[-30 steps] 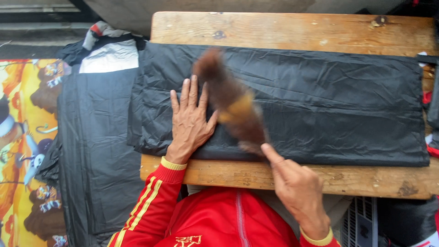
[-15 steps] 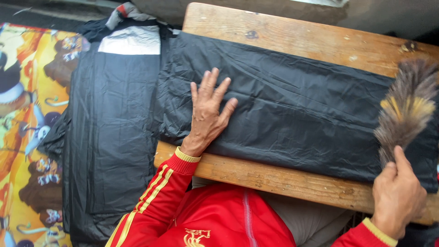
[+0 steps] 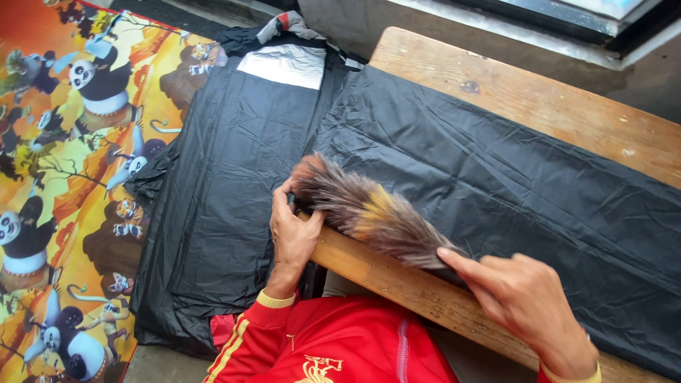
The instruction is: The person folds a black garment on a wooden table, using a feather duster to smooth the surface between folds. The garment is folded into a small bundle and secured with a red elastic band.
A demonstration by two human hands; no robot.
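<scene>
The fingers of the right hand (image 3: 528,301) are closed around the handle end of a feather duster (image 3: 372,213), with the index finger stretched out along its base. The brown and yellow feathers are laid low over the near left corner of a black plastic sheet (image 3: 511,191), which is spread across a wooden bench (image 3: 546,106). The left hand (image 3: 292,234) is curled over the sheet's left edge at the bench corner, its fingers bent and touching the duster's tip; whether the plastic is pinched cannot be told. A second stack of black plastic sheets (image 3: 227,184) is seen lying beside the bench on the left, topped by a silver patch (image 3: 284,66). Further left, a colourful cartoon mat (image 3: 64,177) is spread. Red jacket sleeves with yellow cuffs are worn.
</scene>
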